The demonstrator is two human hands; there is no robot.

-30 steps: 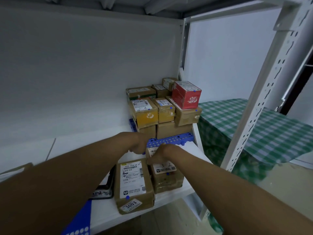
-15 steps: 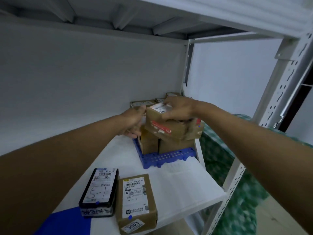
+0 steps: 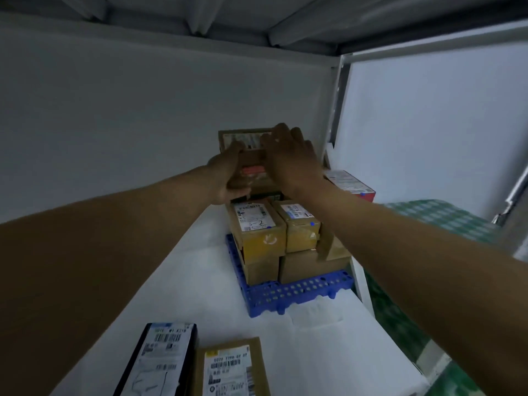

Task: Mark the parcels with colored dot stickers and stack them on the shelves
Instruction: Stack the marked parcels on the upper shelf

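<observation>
- Two hands hold one brown parcel [image 3: 251, 174] at the top rear of the parcel stack [image 3: 274, 232] on the blue pallet [image 3: 297, 292].
- Left hand [image 3: 225, 178]: fingers curled round the parcel's left end, thumb beneath.
- Right hand [image 3: 291, 158]: fingers spread flat over its top and right side.
- Red box [image 3: 351, 184] sits right of the pallet stack.
- Nearer than the pallet on the white shelf [image 3: 200, 281]: black parcel [image 3: 160, 361] and a brown labelled parcel [image 3: 231, 370], side by side.
</observation>
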